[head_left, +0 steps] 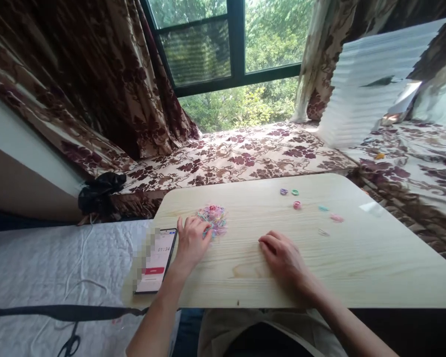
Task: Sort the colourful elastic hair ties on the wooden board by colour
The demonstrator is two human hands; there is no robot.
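Left hand (192, 240): its fingers were bent over the near-left edge of the pile, thumb and forefinger drawn narrow beside a turquoise strand – whether they pinched it, I could not tell.
Right hand (284, 254): palm down at the bench, well apart from the pile, fingers curled close together and pointing left; whether anything lay under them, I could not tell.
Pile: a tangled heap of small, thin, multicoloured loops (215, 218), mostly pink, lilac and turquoise, sat left of centre on the bench, touching or just beside the left fingertips.
Small groups: beyond the right hand, a purple loop cluster (284, 191) sat just beside a green loop cluster (295, 192), with a red-pink cluster (297, 205) nearer; rightward lay a turquoise cluster (323, 208), a pale pink cluster (336, 217) and thin pale strands (323, 232).
Phone: a flat dark-edged smartphone (159, 260), partly pixelated, lay left of the left wrist, showing 01:34 above a red bar.
Bench: a pale wood-grain top with rounded corners (230, 285).
Beyond: a floral-covered ledge (241, 158) ran below a dark-framed window (238, 44) – brown floral curtains (115, 74) hung at its left.
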